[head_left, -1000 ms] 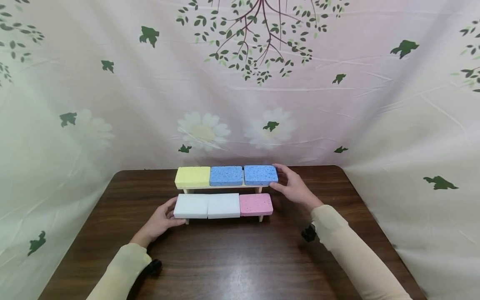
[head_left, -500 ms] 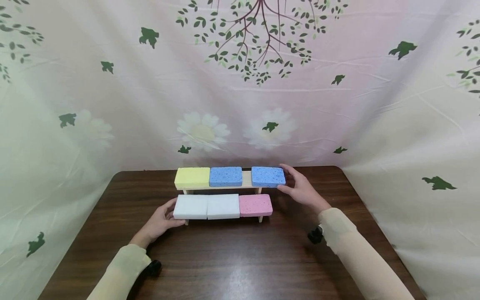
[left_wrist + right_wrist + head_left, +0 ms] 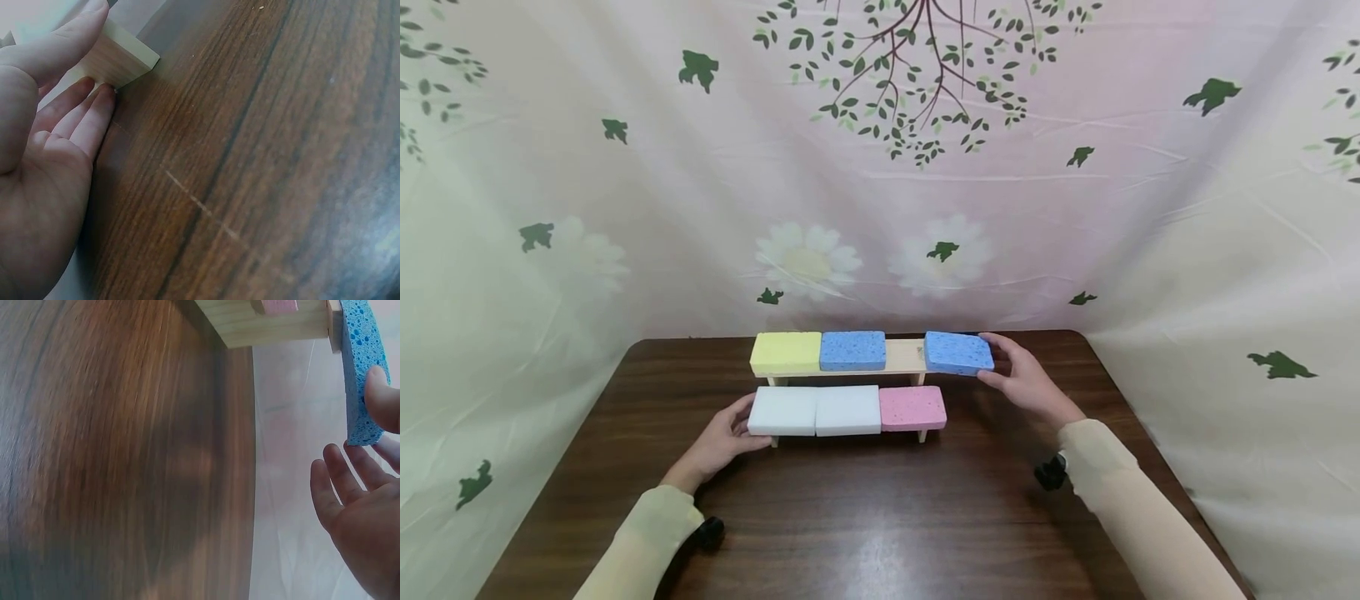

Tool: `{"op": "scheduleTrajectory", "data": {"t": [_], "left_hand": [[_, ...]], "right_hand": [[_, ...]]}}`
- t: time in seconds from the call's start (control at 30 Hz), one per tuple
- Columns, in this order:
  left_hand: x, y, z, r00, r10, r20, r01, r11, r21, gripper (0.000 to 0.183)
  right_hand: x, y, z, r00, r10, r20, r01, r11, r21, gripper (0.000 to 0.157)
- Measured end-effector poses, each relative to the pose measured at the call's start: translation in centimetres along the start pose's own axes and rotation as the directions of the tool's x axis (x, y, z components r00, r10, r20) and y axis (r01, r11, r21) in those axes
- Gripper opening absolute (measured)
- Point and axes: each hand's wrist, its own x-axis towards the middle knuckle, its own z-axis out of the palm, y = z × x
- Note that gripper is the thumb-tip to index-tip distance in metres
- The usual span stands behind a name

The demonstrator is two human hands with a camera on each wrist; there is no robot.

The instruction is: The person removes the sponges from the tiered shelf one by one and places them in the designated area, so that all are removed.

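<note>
My right hand (image 3: 1028, 385) pinches the right end of a speckled blue sponge (image 3: 958, 353) between thumb and fingers. This sponge reaches past the right end of the raised wooden shelf (image 3: 904, 356); in the right wrist view its edge (image 3: 359, 372) stands beside the wood. A second blue sponge (image 3: 853, 350) and a yellow sponge (image 3: 786, 353) lie side by side on the same shelf. On the lower step sit two white sponges (image 3: 782, 412) and a pink sponge (image 3: 913, 408). My left hand (image 3: 713, 446) holds the left end of the leftmost white one, thumb in front.
The wooden stand's legs (image 3: 921, 436) rest on a dark brown table (image 3: 865, 517). A pale cloth backdrop (image 3: 880, 250) with flowers and green birds hangs close behind and at both sides. Dark wrist cameras (image 3: 1051, 472) sit below the sleeves.
My right hand has drawn the right blue sponge rightward along the upper shelf, so the gap beside the other blue sponge has widened, baring wood. My left hand has stayed in place.
</note>
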Motion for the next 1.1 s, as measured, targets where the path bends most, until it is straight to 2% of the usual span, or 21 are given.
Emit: {"op": "scheduleTrajectory", "data": {"t": [0.27,0.37,0.5,0.83,1.1], "left_hand": [[0.0,0.1,0.1,1.0,-0.002,-0.002,0.002,1.0,-0.013,0.096],[0.0,0.0,0.1,1.0,0.018,0.003,-0.018,1.0,-0.012,0.096],[0.0,-0.2,-0.1,0.999,0.04,0.015,-0.04,0.999,-0.013,0.095],[0.0,0.3,-0.1,1.0,0.02,0.009,-0.02,1.0,-0.003,0.096],[-0.1,0.0,-0.1,1.0,0.016,0.007,-0.016,1.0,-0.007,0.096]], "right_hand": [[-0.5,1.3,-0.7,1.0,0.011,-0.016,-0.011,1.0,-0.009,0.068],[-0.6,1.9,-0.9,1.0,-0.001,-0.018,0.0,1.0,-0.01,0.067],[-0.8,2.6,-0.9,1.0,0.018,-0.014,-0.019,1.0,-0.016,0.066],[-0.9,4.0,-0.4,0.995,0.102,-0.005,-0.102,0.995,-0.005,0.067],[-0.8,5.4,0.6,0.998,0.057,0.029,-0.054,0.994,-0.09,0.062]]}}
